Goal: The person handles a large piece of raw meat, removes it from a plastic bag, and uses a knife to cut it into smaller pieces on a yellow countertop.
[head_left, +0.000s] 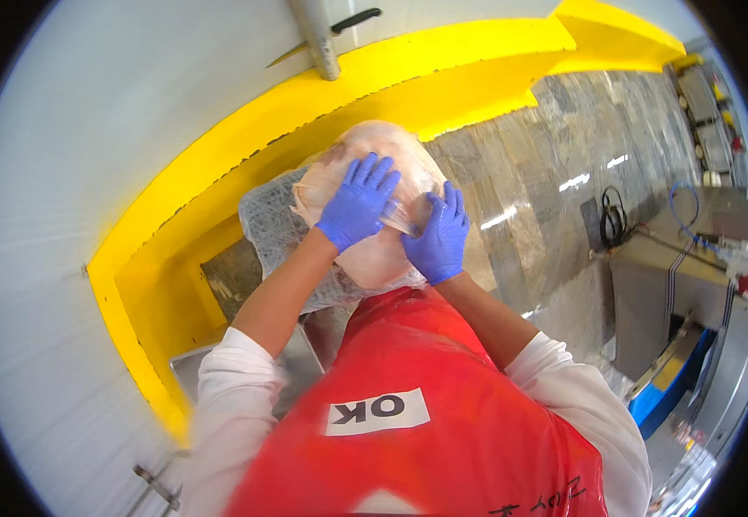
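Note:
A large, pale pink piece of raw meat (378, 250) lies in front of me, partly covered with clear film. Beneath it is a bulky block wrapped in clear plastic (272, 222). In its blue glove, my left hand (358, 205) rests flat on top of the meat with the fingers stretched out. My right hand (439, 238), also gloved in blue, presses against the meat's right side, its thumb apart from its fingers. Shiny film shows on the meat between both hands; whether the right fingers grip any of it is unclear.
A yellow edged ledge (219, 142) curves along the white wall panel, with a metal post (315, 39) and a black-handled knife (356, 21) beyond. A metal tray (197, 366) sits at lower left. Grey machinery (662, 284) with cables stands right, on tiled floor (520, 164).

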Tool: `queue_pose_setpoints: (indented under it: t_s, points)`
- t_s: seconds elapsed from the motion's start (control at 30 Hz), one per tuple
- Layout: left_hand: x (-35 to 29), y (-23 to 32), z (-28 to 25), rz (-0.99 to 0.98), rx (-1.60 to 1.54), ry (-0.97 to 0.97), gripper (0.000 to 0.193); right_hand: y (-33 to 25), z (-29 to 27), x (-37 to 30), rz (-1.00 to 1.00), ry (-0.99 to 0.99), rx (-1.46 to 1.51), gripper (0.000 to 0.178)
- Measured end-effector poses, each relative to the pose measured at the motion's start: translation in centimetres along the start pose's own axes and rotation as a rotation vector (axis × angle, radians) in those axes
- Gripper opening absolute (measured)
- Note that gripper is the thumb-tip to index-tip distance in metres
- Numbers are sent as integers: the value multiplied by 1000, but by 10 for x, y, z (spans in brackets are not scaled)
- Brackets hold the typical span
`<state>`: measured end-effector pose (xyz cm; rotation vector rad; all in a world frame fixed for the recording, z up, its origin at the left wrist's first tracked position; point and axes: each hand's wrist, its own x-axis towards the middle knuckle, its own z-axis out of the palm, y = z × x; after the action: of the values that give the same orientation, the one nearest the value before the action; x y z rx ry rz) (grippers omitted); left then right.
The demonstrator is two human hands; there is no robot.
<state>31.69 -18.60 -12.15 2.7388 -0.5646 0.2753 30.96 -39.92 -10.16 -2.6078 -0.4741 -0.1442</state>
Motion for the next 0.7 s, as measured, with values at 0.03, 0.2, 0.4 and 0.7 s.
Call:
queue_pose_setpoints:
  t_s: [0.03,0.2,0.4,0.7]
  points:
    - [0,1,-2,5,-16,4,59,5,-1,-7,65,-35,33,83]
    - [4,2,-5,14,-77,62,57,31,4,-19,26,38,178,77]
    - [10,15,-8,-138,13,185,62,53,9,-12,-7,5,140,53]
    - [1,-42,-15,-226,-14,158,46,39,1,-14,40,-43,135,51]
